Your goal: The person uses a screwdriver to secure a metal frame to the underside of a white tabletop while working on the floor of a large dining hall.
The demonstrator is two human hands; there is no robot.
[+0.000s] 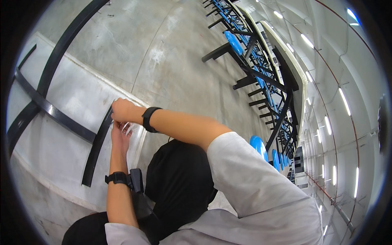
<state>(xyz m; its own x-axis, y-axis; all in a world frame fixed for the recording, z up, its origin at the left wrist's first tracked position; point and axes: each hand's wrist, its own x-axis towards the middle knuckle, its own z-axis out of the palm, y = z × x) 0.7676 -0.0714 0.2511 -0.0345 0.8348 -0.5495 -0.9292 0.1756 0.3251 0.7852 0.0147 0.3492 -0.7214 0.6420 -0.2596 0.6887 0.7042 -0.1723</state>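
Observation:
Both of my hands meet at the upper end of a short black metal bar (96, 153), part of a black metal frame (61, 116). My right hand (123, 109) is closed there, knuckles up, and covers the bar's end. Just beneath it, my left hand (119, 132) is closed too. A thin white strip (126, 127) curls in loops at the left hand's fingers. Whether the strip passes into the right hand is hidden, and the fingertips of both hands overlap.
The frame lies over a pale slab (77, 73) on a concrete floor (171, 61). To the right stands a long row of black-legged tables (286, 69) with round blue seats (233, 43). My bent knee in black (177, 175) rises close to my hands.

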